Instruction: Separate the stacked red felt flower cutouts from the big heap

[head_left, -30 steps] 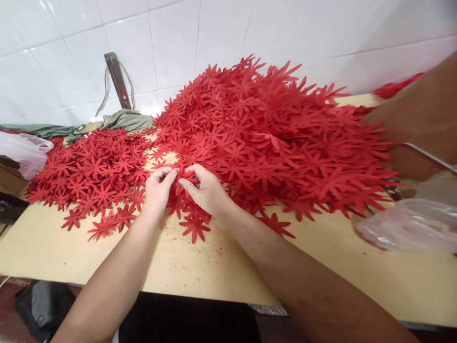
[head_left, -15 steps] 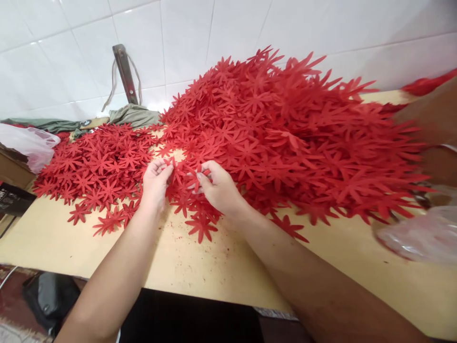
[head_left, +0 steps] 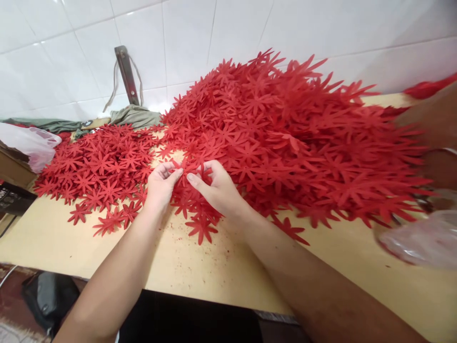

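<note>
My left hand (head_left: 163, 180) pinches a red flower-shaped cutout (head_left: 177, 164) between thumb and fingers, in the gap between two red piles. Close by on its right, my right hand (head_left: 214, 183) has its thumb and forefinger around the red petals of a cutout; whether it is the same piece I cannot tell. Behind and to the right rises a large heap of red flower cutouts (head_left: 257, 124) with long narrow petals. A smaller pile (head_left: 100, 162) of the same cutouts spreads on the left. One loose cutout (head_left: 202, 228) lies just below my right hand.
The pale table (head_left: 185, 267) carries small red scraps. At the left are a plastic bag (head_left: 35, 143) and a cardboard box (head_left: 14, 166); at the right, a clear plastic bag (head_left: 424, 238). Green-grey cloth (head_left: 134, 116) and a dark metal piece (head_left: 126, 75) lie by the tiled wall.
My left hand has shifted slightly right. My right thumb has stretched out leftward, so the two thumbs are closer together. The piles look unchanged.
</note>
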`<state>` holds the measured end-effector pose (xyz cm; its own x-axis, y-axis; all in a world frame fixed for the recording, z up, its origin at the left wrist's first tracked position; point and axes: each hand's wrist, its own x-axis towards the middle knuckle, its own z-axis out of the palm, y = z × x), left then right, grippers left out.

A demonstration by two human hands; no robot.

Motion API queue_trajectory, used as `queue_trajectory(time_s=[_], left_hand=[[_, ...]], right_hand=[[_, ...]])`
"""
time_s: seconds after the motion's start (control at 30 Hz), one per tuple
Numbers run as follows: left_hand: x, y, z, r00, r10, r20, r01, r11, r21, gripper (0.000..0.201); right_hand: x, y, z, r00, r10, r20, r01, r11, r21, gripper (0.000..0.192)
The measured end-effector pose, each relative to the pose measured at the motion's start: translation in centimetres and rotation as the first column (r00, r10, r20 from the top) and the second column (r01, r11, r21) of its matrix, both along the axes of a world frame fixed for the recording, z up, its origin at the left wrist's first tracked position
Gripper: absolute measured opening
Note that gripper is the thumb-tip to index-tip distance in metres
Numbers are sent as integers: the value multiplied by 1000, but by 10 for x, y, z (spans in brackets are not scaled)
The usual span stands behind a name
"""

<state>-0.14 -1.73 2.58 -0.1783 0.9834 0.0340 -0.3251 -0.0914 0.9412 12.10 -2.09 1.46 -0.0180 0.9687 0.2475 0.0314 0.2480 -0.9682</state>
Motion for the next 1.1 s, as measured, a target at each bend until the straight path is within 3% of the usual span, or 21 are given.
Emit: queue_trajectory(time_s=[0.17, 0.3, 0.4, 0.73, 0.97, 1.1], left_hand=[[1, -1, -4, 993, -12, -118, 18, 998, 54, 19], [3, -1, -6, 984, 10, -178, -1, 999, 52, 14], [5, -1, -6, 979, -7, -202, 14, 999, 33, 14], [7, -3, -8, 994, 16, -109, -15, 1000, 9, 21], [5, -6, -5, 981, -171, -96, 173, 985, 17, 34], [3, 0, -9, 988, -48, -144, 54, 998, 39, 26]], right_hand=[[3, -4, 13, 1000, 15, -25, -18, 993, -118, 40], [3, -6, 13, 988, 144, -62, -153, 968, -200, 36], [2, -5, 9, 973, 217, -83, -228, 959, -170, 31], [3, -2, 3, 992, 122, 35, -120, 992, -46, 33], [4, -2, 8, 998, 55, 16, -54, 997, -59, 33], [15, 5, 11, 999, -39, 22, 40, 999, -23, 28]])
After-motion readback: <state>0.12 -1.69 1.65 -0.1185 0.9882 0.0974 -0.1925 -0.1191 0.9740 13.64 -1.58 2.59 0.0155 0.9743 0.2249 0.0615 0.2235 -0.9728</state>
